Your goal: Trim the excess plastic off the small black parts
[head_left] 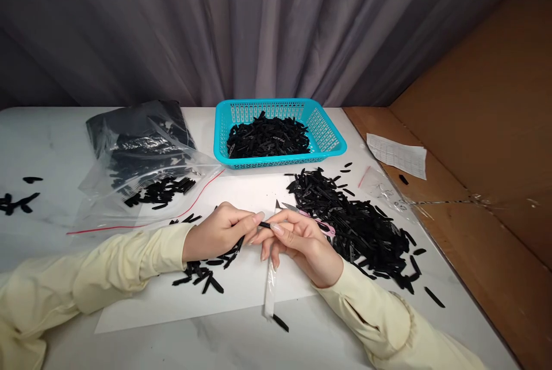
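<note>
Between my two hands is a small slim black strip [264, 225]. My left hand [219, 231] pinches its left end with thumb and fingers. The other end is pinched between the thumb and fingers of my right hand [308, 240]. Beneath my right hand runs a thin tool with a white, plastic-wrapped handle [270, 292] and a dark pointed tip; I cannot tell whether the lower fingers touch it. Small pink-handled scissors [326, 228] lie behind my right hand, partly hidden. Several loose black strips lie under my left hand, on a white sheet [146, 306].
A turquoise basket [280, 160] of black strips stands at the back. A big pile of strips [353, 226] lies right. Clear zip bags [150, 151] with black contents lie left. At right are a small clear bag [383, 189], a paper slip [397, 155] and a cardboard wall [487, 128].
</note>
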Tool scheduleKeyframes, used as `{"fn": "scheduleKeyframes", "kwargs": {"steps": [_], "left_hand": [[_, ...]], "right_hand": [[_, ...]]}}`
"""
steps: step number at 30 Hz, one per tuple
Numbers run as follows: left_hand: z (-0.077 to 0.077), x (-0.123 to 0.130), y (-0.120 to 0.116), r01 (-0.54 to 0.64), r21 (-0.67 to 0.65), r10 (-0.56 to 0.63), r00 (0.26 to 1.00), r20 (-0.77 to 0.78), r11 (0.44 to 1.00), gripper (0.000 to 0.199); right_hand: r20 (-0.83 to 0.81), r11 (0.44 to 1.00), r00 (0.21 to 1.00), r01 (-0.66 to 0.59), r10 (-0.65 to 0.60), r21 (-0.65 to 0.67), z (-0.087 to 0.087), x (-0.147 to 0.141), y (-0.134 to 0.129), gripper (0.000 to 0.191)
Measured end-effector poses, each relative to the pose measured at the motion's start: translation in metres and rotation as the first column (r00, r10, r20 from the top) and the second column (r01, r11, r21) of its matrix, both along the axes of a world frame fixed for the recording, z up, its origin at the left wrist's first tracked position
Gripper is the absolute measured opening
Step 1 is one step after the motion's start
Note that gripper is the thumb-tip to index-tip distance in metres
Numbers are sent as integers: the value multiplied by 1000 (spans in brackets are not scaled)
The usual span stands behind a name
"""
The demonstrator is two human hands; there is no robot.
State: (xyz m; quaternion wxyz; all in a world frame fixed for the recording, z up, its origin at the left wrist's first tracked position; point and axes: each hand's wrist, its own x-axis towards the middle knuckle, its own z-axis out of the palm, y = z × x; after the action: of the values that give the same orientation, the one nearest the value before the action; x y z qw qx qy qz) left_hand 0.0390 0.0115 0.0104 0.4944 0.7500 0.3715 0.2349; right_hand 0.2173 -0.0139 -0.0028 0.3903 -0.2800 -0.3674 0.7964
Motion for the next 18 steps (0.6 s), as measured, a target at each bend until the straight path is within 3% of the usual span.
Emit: {"fn": "scheduleKeyframes", "kwargs": {"steps": [18], "left_hand": [[1,-1,-1,46,21,-47,998,46,999,46]], "right_hand": [[-20,999,1000,12,-11,34,-3,1,1,13]]}}
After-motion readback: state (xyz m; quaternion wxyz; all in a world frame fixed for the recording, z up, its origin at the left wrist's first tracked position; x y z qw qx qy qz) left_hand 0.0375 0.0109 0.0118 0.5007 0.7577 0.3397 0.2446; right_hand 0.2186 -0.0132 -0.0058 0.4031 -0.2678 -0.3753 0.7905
